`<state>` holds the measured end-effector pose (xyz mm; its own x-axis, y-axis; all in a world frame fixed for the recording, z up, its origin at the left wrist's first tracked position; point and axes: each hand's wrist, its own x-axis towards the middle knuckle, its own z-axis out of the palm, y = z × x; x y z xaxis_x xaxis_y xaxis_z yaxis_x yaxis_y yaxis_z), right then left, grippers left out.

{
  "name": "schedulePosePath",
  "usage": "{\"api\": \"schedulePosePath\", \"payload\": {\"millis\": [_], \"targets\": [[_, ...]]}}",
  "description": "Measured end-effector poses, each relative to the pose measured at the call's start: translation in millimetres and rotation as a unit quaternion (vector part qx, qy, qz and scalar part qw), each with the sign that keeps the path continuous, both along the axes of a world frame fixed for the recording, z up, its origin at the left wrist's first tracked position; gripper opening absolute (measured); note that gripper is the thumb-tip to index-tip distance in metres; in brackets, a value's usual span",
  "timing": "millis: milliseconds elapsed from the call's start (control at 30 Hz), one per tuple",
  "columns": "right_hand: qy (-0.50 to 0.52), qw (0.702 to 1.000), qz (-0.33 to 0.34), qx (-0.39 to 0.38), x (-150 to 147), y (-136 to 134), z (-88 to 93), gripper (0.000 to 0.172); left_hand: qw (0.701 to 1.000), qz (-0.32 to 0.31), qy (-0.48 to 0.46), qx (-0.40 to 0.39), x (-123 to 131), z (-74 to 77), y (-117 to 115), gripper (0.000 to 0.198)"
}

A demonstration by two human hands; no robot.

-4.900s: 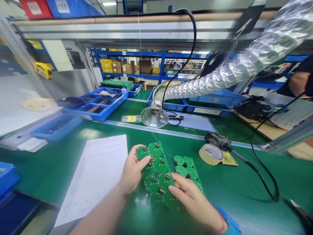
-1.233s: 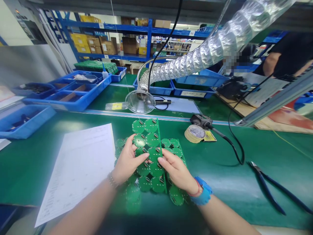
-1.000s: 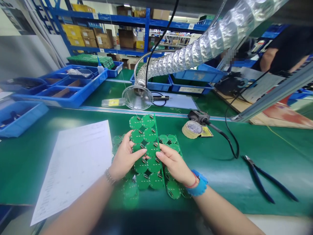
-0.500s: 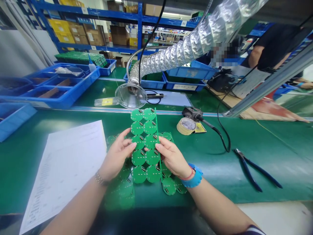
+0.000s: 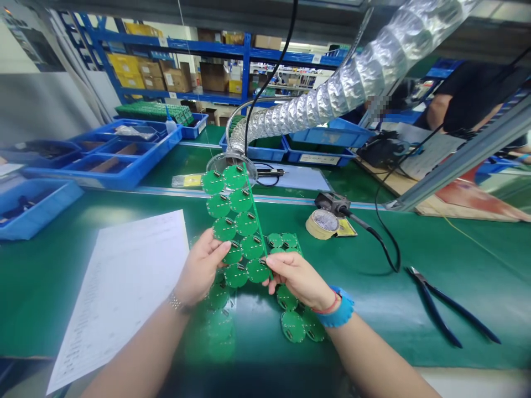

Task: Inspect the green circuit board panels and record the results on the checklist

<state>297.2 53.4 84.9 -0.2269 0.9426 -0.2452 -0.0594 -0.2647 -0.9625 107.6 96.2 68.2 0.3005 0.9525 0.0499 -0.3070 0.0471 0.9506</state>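
1. Both hands grasp one green PCB panel (image 5: 238, 226), lifted off the mat with its far end tilted up. My left hand (image 5: 201, 268) clasps its left side, and my right hand (image 5: 296, 279) pinches the lower end of its narrow side rail (image 5: 257, 226).
2. That panel carries ten round boards (image 5: 246, 224), in two columns of five.
3. A second panel (image 5: 286, 298) lies on the mat beneath my right hand, and more round boards (image 5: 219, 326) lie below my left wrist. Both are partly hidden, so I cannot count them.
4. The green bench mat (image 5: 415, 331) carries one printed white sheet (image 5: 120, 293) by its near left corner, with one pair of blue-handled side cutters (image 5: 440, 307) toward the right.
5. Along the far edge of the mat sit one roll of tape (image 5: 324, 223) and one black corded tool (image 5: 332, 202).
6. Past that edge are a blue compartment tray (image 5: 103, 171) and a glue bottle (image 5: 170, 127). Blue shelves of cartons (image 5: 166, 47) fill the room behind, and a person (image 5: 468, 97) stands at the right.
7. From my view, the panel's top overlaps the clear round hood (image 5: 222, 163) of a foil duct (image 5: 315, 116).
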Motion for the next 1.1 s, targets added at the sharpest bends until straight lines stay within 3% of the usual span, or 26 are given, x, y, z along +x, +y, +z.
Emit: {"api": "schedulePosePath", "payload": {"millis": [267, 1100], "targets": [[0.036, 0.998, -0.042, -0.029, -2.5, 1.4, -6.0, 0.026, 0.999, 0.037, -0.001, 0.002, 2.9, -3.4, -0.8, 0.019], [0.002, 0.999, -0.014, -0.030, -3.2, 2.7, -3.3, 0.028, 1.000, 0.017, 0.004, -0.018, 2.7, -2.4, 0.3, 0.021]]}}
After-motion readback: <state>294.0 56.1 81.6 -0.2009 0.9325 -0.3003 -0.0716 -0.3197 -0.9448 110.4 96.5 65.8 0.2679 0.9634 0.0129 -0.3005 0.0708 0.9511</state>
